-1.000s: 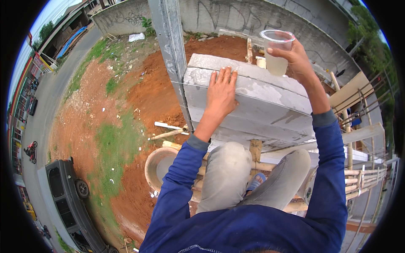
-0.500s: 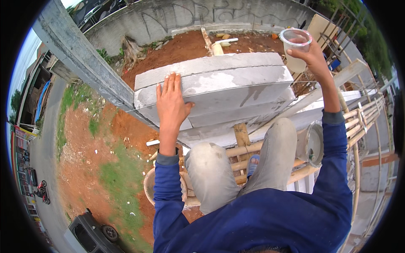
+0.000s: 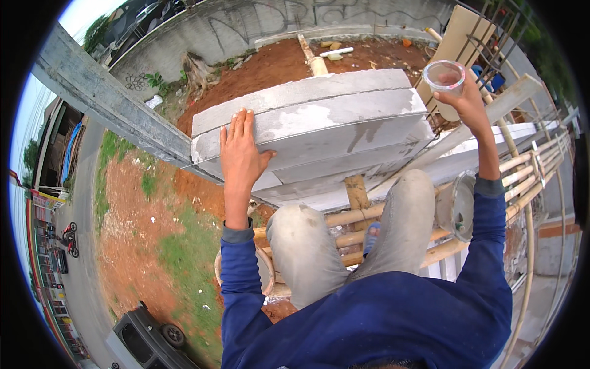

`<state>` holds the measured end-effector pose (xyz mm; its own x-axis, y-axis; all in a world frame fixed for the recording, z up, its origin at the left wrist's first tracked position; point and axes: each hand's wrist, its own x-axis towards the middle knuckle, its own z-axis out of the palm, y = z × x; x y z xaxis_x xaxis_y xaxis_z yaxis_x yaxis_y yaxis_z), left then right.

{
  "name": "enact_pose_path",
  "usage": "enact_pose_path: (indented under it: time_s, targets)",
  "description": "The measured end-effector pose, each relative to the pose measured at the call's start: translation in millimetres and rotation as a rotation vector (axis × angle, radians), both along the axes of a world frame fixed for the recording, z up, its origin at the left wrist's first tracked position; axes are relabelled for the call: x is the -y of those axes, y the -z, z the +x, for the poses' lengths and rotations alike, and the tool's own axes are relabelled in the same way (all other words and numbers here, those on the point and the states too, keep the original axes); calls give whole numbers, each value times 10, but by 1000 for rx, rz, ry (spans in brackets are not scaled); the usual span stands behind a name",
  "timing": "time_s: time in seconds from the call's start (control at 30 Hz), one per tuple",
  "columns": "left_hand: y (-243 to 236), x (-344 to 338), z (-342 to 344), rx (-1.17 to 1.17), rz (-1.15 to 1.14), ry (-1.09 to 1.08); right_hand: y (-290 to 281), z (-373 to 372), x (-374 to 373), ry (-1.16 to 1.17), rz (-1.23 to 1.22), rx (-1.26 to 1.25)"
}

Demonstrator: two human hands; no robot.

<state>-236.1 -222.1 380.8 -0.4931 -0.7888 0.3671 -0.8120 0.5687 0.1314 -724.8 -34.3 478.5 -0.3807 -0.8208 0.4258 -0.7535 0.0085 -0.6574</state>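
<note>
My right hand [image 3: 472,109] is wrapped round a clear plastic cup [image 3: 444,75], held up beyond the right end of a grey block wall [image 3: 344,126]. The cup has a pale rim, and I cannot make out how much is in it. On the wall's top left part, my left hand [image 3: 241,154] lies with fingers stretched out over the near edge of the upper blocks, holding nothing. Wet-looking dark streaks and pale patches mark the blocks.
A concrete post [image 3: 117,92] slants past the wall's left end. Bamboo poles [image 3: 350,238] run beneath my knees. One bucket [image 3: 453,206] hangs or stands by my right knee, another [image 3: 265,273] left of my legs. Ground with a parked car [image 3: 141,338] lies lower left.
My right hand has moved slightly right and down with the cup, whose opening now faces more toward me. My left hand stays on the blocks. The whole view has shifted a little.
</note>
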Motion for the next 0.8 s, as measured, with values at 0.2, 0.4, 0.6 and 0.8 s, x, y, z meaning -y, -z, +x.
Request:
enact_pose_path:
  time_s: [0.2, 0.4, 0.6, 0.8]
  targets:
    - [6, 1, 6, -7, 0, 6, 28, 292, 347, -81, 91, -139]
    - [19, -5, 12, -17, -4, -1, 62, 1022, 942, -263, 106, -337]
    - [11, -19, 12, -18, -10, -7, -35, 1677, 1514, -398, 152, -164]
    - [39, -6, 28, -33, -10, 1, -261, 1560, 1478, -378, 86, -82]
